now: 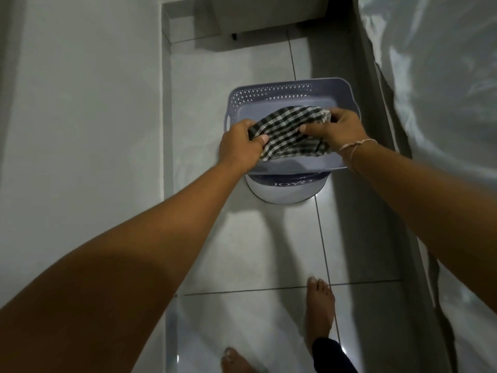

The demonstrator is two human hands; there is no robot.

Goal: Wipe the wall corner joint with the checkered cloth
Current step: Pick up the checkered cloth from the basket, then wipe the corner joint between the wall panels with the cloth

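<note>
A black-and-white checkered cloth [291,130] is stretched between both hands above a lavender plastic basket [282,94]. My left hand [240,145] pinches the cloth's left end. My right hand [334,129] grips its right end, with a thin bracelet on the wrist. The wall corner joint [163,103] runs as a vertical edge on the left, where the white wall meets a tiled skirting, about a hand's width left of my left hand.
The basket rests on a round white stool [285,191] on the tiled floor [269,251]. A plastic-covered bulk [443,90] fills the right side. A white cabinet [269,14] stands at the far end. My bare feet [318,308] are on the tiles below.
</note>
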